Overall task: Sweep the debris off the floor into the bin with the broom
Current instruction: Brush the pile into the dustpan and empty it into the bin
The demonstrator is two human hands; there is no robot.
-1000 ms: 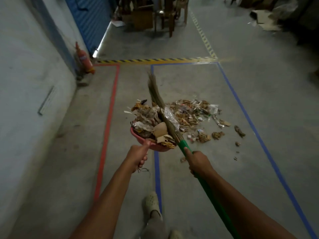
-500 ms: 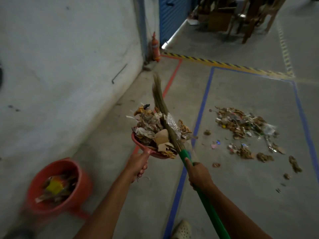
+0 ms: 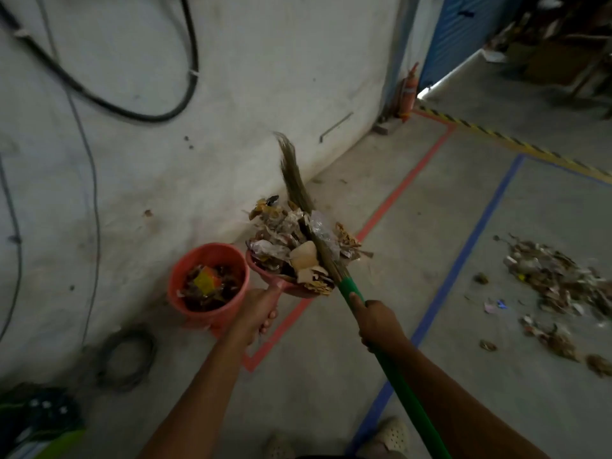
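Head view, looking down: the left hand (image 3: 260, 309) grips the handle of a pink dustpan (image 3: 265, 276), held just beside the rim of the red bin (image 3: 175, 293), which stands at the floor's edge against the wall (image 3: 265, 77). The dustpan is heaped with a load (image 3: 291, 240) of paper scraps, dry leaves and some clear film. The right hand (image 3: 377, 321) is wrapped round the green handle of the broom (image 3: 394, 372), whose bristles (image 3: 293, 173) lie across the heap, I'd say to pin it so nothing slides off before tipping. The bin holds dark leaves and a yellow wrapper (image 3: 203, 281). More debris (image 3: 556, 279) lies on the floor beyond the blue tape line (image 3: 463, 260), well apart from the bin, so I judge the job only partway done.
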